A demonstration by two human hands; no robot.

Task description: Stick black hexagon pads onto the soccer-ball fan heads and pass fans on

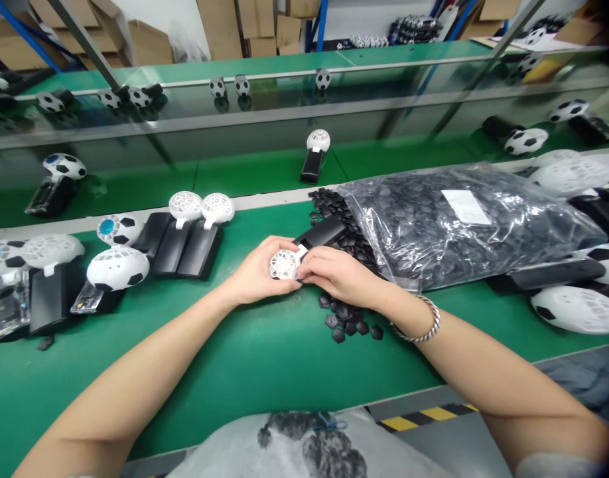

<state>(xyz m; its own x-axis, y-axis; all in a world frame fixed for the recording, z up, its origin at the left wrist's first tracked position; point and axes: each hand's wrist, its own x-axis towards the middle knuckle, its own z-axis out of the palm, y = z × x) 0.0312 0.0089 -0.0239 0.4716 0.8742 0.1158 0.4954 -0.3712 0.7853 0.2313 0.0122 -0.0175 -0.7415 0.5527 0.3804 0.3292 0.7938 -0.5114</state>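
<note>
My left hand [257,269] is wrapped round the white round head of a small hand-held fan [284,264], whose black handle [324,232] points away to the upper right. My right hand [334,272] is closed in a pinch against the fan head's right side; what its fingertips hold is too small to name. A silver bracelet [424,322] circles my right wrist. Loose black hexagon pieces [347,318] lie on the green mat just under my right hand, spilled from a clear plastic bag [458,226] full of them.
Two white-headed fans [195,229] and several football-patterned ones [113,272] lie at the left. More fans [576,309] rest at the right. One fan [314,156] lies on the conveyor belt [245,176] behind. Cardboard boxes [225,26] stand at the back.
</note>
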